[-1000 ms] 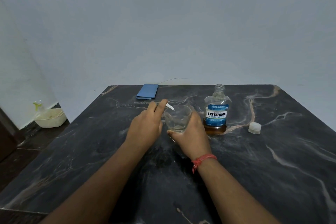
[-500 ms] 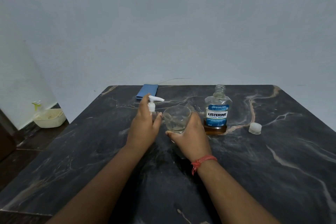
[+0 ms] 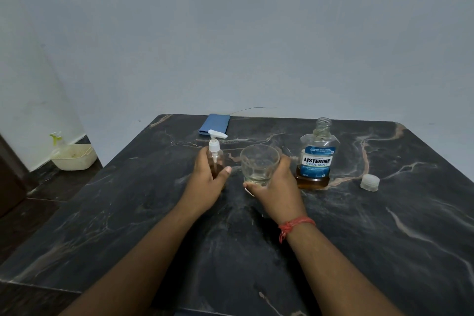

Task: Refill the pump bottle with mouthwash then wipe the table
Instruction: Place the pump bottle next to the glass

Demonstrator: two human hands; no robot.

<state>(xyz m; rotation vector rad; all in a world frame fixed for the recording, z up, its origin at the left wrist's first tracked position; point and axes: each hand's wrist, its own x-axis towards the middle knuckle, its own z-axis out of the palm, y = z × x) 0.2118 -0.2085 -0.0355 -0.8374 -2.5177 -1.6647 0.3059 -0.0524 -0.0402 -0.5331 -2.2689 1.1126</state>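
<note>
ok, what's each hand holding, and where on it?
Left hand: pump bottle, around its body. Right hand: glass, around its lower side.

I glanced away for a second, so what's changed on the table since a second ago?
The left hand slid down from the pump head to grip the pump bottle body, uncovering the nozzle. The right hand still holds the glass; mouthwash bottle, cap and blue cloth stayed put.

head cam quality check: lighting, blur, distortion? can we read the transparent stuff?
Head view: dim, even light with soft shadows under the forearms; no harsh glare on the table. Wide-angle stretch toward the edges. Focus is fair: the mouthwash bottle label reads clearly. The glass and pump bottle stay low-contrast against the dark marble.
</note>
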